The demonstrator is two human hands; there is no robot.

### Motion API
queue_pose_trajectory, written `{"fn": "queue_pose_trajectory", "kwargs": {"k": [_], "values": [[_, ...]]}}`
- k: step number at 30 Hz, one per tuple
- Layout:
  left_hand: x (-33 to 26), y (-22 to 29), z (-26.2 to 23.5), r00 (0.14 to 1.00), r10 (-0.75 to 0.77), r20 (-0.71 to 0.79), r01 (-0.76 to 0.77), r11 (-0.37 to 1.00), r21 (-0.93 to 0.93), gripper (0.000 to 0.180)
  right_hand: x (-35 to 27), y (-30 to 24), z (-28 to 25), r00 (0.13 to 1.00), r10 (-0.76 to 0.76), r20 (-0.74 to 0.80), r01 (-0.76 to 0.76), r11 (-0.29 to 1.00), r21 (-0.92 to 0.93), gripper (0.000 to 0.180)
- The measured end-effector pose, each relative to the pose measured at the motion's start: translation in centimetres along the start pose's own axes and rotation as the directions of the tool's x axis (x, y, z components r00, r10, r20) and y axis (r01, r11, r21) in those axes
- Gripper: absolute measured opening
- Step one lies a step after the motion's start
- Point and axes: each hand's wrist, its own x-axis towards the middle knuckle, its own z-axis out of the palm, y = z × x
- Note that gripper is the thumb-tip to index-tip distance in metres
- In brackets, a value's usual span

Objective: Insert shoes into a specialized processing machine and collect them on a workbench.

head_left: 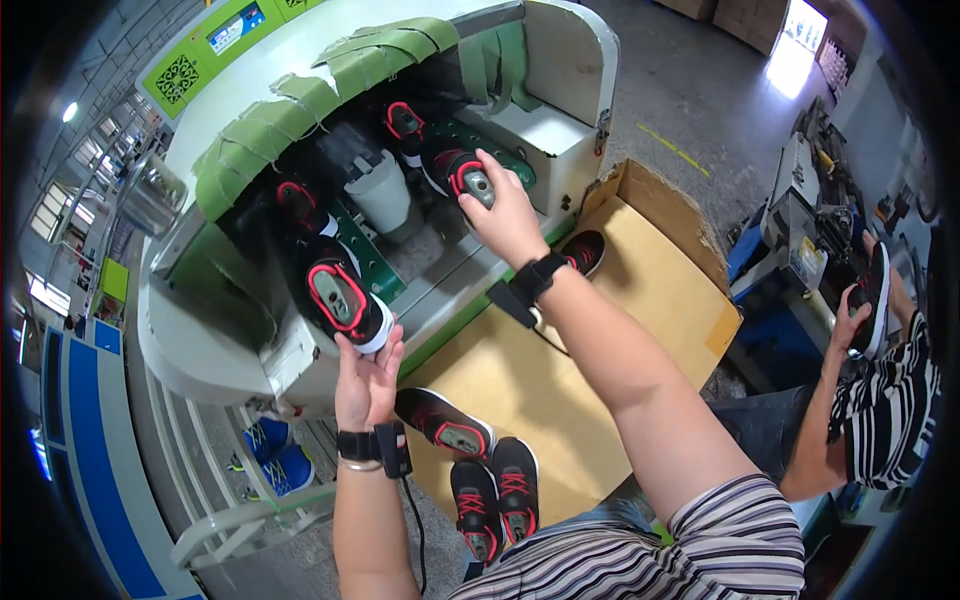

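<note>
My left hand point(368, 378) cups the white heel of a black shoe point(318, 262) with red trim, its thumb along the side. A grey-green last shows in that shoe's opening. My right hand point(505, 215) is closed round the heel end of another black and red shoe point(445, 160), with its fingers about the grey-green last point(479, 187). Both shoes point into the opening of a white and green machine point(560, 60). Deeper inside stand two similar shoes, one on the left point(297, 203) and one on the right point(405, 122).
Below the machine, a tan cardboard sheet point(560, 380) carries several black and red shoes point(515, 480). One more shoe point(584, 250) lies by the cardboard box point(670, 215). Blue shoes point(278, 455) sit on a rack at left. A co-worker's hand point(850, 318) holds a shoe point(878, 300) at right.
</note>
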Motion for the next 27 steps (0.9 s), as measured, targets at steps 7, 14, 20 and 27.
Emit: {"fn": "queue_pose_trajectory", "kwargs": {"k": [7,14,20,27], "values": [[0.7,1.2,-2.9,0.999,0.003,0.054,0.01,0.972,-0.236,0.064,-0.8,2.6,0.7,0.982,0.094,-0.162,0.011,0.835,0.55,0.053],[-0.8,-1.2,-2.3,0.996,-0.086,0.001,0.084,0.967,-0.239,0.064,-11.3,16.4,-1.9,0.788,0.55,-0.277,-0.523,0.835,0.17,0.092],[-9.0,-6.9,-3.0,0.926,-0.363,-0.1,0.369,0.928,0.045,0.047,-18.2,14.1,-7.9,0.724,0.65,0.233,-0.676,0.6,0.427,0.077],[-15.1,-10.4,0.8,0.868,-0.422,-0.262,0.487,0.824,0.288,0.066,-26.8,1.3,-12.4,0.563,0.496,0.661,-0.821,0.425,0.381,0.073]]}}
